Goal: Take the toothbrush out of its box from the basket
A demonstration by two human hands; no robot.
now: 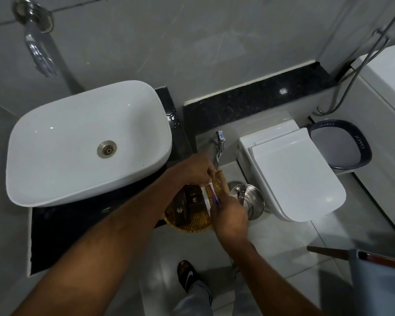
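A woven golden basket (192, 222) sits at the right end of the black counter, with dark brown boxes (187, 205) lying in it. Over the basket I hold a slim white toothbrush box (206, 192). My left hand (197, 168) pinches the box's far end. My right hand (229, 215) grips the near end, where a bluish-purple toothbrush (215, 199) shows at the box's mouth. How far the brush is out of the box is hidden by my fingers.
A white basin (55, 142) stands on the counter to the left. A closed white toilet (294, 174), a steel pedal bin (249, 197) and a navy waste bin (360, 142) lie to the right. A wall tap (38, 49) hangs over the basin.
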